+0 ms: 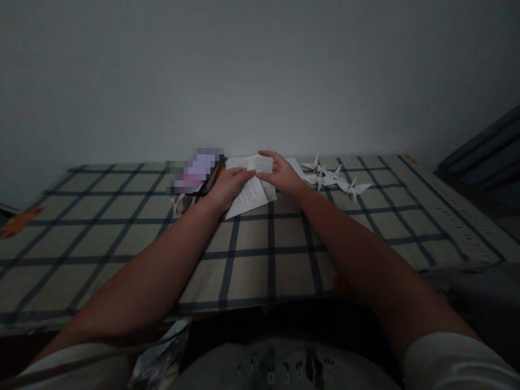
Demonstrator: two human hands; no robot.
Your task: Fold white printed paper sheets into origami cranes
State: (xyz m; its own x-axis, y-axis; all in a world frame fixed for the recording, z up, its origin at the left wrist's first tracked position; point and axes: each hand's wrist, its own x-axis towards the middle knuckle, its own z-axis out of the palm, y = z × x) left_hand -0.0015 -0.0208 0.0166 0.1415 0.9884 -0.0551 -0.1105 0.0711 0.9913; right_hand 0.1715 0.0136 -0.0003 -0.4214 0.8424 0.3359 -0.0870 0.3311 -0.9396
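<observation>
Between my two hands, above the far part of the table, is a partly folded sheet of printed paper [248, 199]. My left hand [229, 187] grips its left side, thumb pressed on the front near the middle. From the right, my right hand [282, 172] holds the sheet with the thumb on the front and the fingers behind its edge. The two thumb tips nearly meet at the paper's centre. Several folded paper cranes [335, 176] lie just right of my right hand. Another piece of white paper [296, 167] shows partly behind that hand.
A phone with a lit, blurred screen [197, 173] leans left of my left hand, with a pale strap or cord [182, 203] below it. A checked cloth [252, 265] covers the table, which meets a plain wall [260, 76]. An orange patch [22, 221] shows at far left.
</observation>
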